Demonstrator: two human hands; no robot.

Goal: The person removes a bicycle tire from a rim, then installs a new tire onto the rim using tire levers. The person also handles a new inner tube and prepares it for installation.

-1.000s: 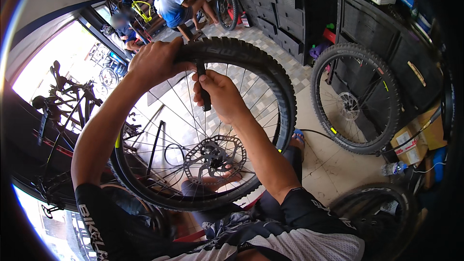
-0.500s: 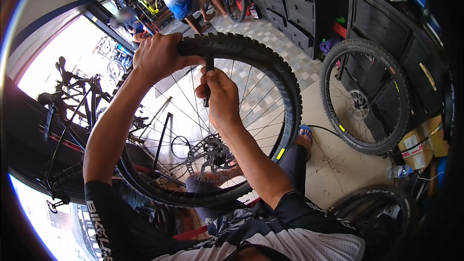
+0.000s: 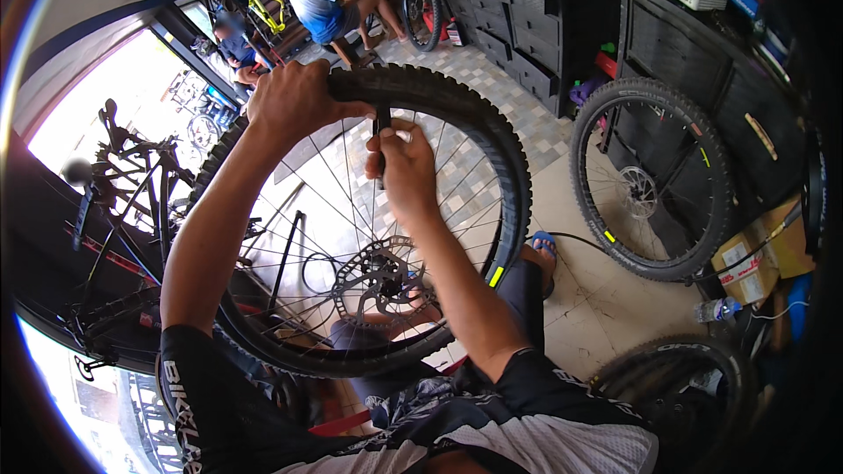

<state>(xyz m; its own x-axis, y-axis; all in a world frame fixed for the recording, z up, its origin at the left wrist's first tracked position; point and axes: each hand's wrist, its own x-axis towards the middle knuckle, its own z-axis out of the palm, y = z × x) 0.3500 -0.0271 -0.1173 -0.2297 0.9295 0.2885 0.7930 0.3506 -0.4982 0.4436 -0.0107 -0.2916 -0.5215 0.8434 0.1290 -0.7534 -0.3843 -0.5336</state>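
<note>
Bright doorway (image 3: 97, 105) and dark bicycle (image 3: 164, 197) stand at left. Left hand (image 3: 294, 96), thumb pointing right, clasps the tyre (image 3: 439, 83) atop the wheel (image 3: 382, 281) before the person; right hand (image 3: 408, 162), fingers curled, grips a black tool (image 3: 384, 118) by the tyre's inner edge (straighter than a second ago), so its angle seems altered, the working spot unchanged. Another wheel (image 3: 637, 192) leans by cabinets (image 3: 676, 44) at right.

The left hand (image 3: 294, 98) gripped a tire (image 3: 439, 88) at its top. The right hand (image 3: 407, 165) held a tool (image 3: 384, 121) at the tire's inner edge.
</note>
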